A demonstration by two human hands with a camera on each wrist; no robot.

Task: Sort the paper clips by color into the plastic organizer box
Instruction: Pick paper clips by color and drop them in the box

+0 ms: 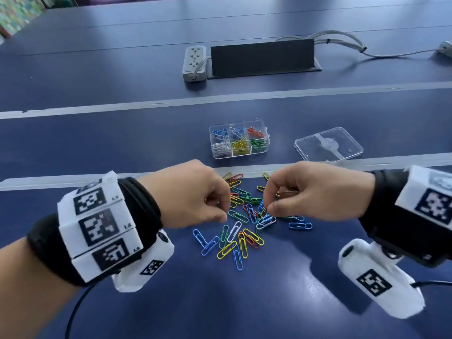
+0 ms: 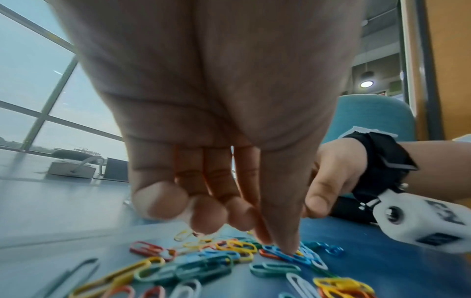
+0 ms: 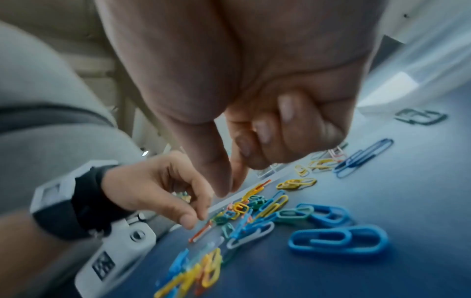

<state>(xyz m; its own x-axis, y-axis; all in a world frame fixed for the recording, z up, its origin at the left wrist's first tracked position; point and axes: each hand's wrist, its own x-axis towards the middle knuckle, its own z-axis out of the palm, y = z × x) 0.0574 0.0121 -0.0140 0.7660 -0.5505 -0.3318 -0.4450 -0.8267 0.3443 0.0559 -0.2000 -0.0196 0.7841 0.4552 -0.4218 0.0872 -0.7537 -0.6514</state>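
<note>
Several loose coloured paper clips lie in a pile on the blue table. Beyond them stands the clear organizer box, its compartments holding blue, white, red, yellow and green clips. My left hand hovers over the pile's left side with fingers curled and the thumb tip down on the clips. Whether it holds one is hidden. My right hand is over the pile's right side, and its thumb and index finger pinch a blue paper clip. The other fingers are curled in.
The box's clear lid lies on the table to the right of the box. A grey power strip, a black cable cover and cables sit far back. Grey tape strips cross the table.
</note>
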